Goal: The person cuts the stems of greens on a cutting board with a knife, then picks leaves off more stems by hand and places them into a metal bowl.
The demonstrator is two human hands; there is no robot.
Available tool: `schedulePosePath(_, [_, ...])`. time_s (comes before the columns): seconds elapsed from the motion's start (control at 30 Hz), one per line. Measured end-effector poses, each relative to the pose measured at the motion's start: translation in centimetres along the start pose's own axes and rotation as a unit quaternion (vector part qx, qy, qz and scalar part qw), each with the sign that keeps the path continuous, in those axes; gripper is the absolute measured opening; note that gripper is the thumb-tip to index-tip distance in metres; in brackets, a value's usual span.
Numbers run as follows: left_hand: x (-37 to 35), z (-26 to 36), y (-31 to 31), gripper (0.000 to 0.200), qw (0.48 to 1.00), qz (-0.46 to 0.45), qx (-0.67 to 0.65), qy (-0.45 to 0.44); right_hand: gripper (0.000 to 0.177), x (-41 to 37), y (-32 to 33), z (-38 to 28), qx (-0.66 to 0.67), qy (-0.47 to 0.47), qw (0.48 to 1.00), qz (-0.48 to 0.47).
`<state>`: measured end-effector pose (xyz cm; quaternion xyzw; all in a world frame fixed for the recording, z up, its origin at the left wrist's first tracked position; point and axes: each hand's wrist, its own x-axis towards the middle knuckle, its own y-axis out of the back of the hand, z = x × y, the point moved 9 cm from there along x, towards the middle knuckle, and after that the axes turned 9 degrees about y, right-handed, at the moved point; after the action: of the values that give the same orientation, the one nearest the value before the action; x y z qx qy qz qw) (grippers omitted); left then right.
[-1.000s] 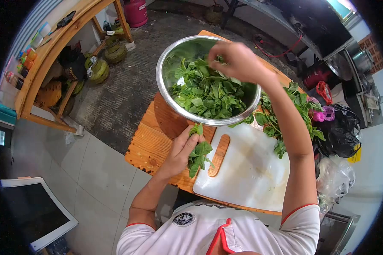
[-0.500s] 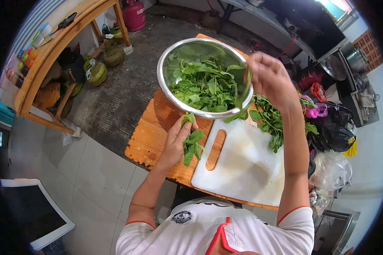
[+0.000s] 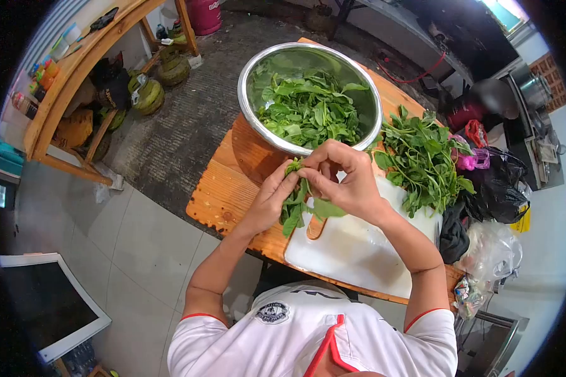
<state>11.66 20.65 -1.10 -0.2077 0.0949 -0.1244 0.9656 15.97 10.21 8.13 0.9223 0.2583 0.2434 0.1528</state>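
Note:
In front of the metal bowl's near rim, my left hand (image 3: 272, 196) is closed round a small bunch of leafy greens (image 3: 292, 214), whose leaves hang below the fingers. The fingers of my right hand (image 3: 344, 178) pinch at the top of the same bunch, touching it beside the left fingertips. Picked leaves fill much of the steel bowl (image 3: 248, 117). A pile of leafy stems (image 3: 424, 154) lies right of the bowl, partly over the white cutting board (image 3: 352, 254). All of these are on the wooden table (image 3: 217, 195).
Black plastic bags (image 3: 500, 185) and a clear plastic bag (image 3: 493, 251) are at the right. A wooden shelf (image 3: 75, 69) holds bottles at the upper left, with green gas cylinders (image 3: 148, 95) near it. A dark screen with a white frame (image 3: 50, 308) stands at lower left.
My right hand has come down and left from over the bowl's right rim to the bunch in my left hand. The stem pile is now more fully visible.

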Motion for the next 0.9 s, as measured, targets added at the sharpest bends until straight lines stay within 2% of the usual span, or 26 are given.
schedulePosePath(0.03, [-0.1,-0.1,0.0,0.038,1.0,0.001,-0.02,0.016,0.012,0.1,0.0,-0.2,-0.006,0.012,1.0,0.001])
schedulePosePath(0.1, [-0.1,0.3,-0.4,0.039,0.998,-0.011,0.056,-0.033,0.012,0.2,0.0,-0.8,-0.017,0.035,0.999,0.001])
schedulePosePath(0.13, [-0.2,0.4,-0.6,0.04,0.994,-0.016,0.092,-0.057,0.011,0.2,-0.2,-0.5,0.001,0.0,1.0,-0.007])
schedulePosePath(0.23, [-0.1,0.1,-0.5,0.035,0.996,-0.01,0.083,-0.042,0.009,1.4,-0.3,-1.3,-0.06,0.064,0.994,-0.07])
schedulePosePath(0.27, [0.0,-0.6,-0.1,0.032,0.998,-0.016,0.058,-0.014,0.009,2.6,0.2,-1.2,-0.069,0.052,0.989,-0.123])
schedulePosePath(0.3, [0.0,-1.3,0.4,0.03,0.999,-0.022,0.033,0.015,0.011,4.0,1.4,-0.9,-0.06,0.079,0.99,-0.099])
schedulePosePath(0.33, [0.0,-1.8,0.6,0.028,0.999,-0.028,0.009,0.043,0.015,5.8,3.4,0.4,-0.085,0.078,0.993,-0.032])
schedulePosePath(0.4, [0.0,-1.1,0.5,0.023,1.0,-0.011,-0.012,0.015,0.021,10.0,6.3,2.2,-0.271,0.101,0.957,-0.013])
schedulePosePath(0.47, [0.1,-0.4,0.3,0.023,1.0,0.002,-0.023,-0.002,0.029,12.6,7.4,7.1,-0.413,0.159,0.893,-0.079])
schedulePosePath(0.57, [0.0,-0.2,0.4,0.025,1.0,0.008,-0.023,0.0,0.032,14.0,6.7,12.8,-0.467,0.015,0.851,-0.239])
schedulePosePath(0.6, [0.0,-0.2,0.5,0.025,1.0,0.005,-0.022,0.0,0.031,14.1,6.8,12.2,-0.476,0.014,0.843,-0.25])
schedulePosePath(0.73, [-0.1,-0.4,1.1,0.023,0.999,0.033,-0.021,0.01,0.027,15.6,10.8,11.3,-0.32,0.036,0.941,-0.108])
schedulePosePath(0.77, [-0.1,-0.3,1.0,0.024,0.999,0.032,-0.004,0.008,0.026,15.2,11.2,12.3,-0.288,0.003,0.951,-0.117])
schedulePosePath(0.83, [-0.1,0.1,0.8,0.025,0.999,0.027,0.031,0.001,0.027,14.2,11.4,12.0,-0.224,-0.061,0.964,-0.131])
schedulePosePath(0.87, [-0.1,-0.3,0.9,0.024,1.0,0.006,0.005,-0.002,0.038,13.7,10.8,11.5,-0.257,-0.057,0.951,-0.163])
schedulePosePath(0.9, [-0.2,-1.0,1.2,0.025,1.0,-0.014,-0.02,-0.005,0.042,13.3,10.3,11.1,-0.349,-0.065,0.915,-0.189])
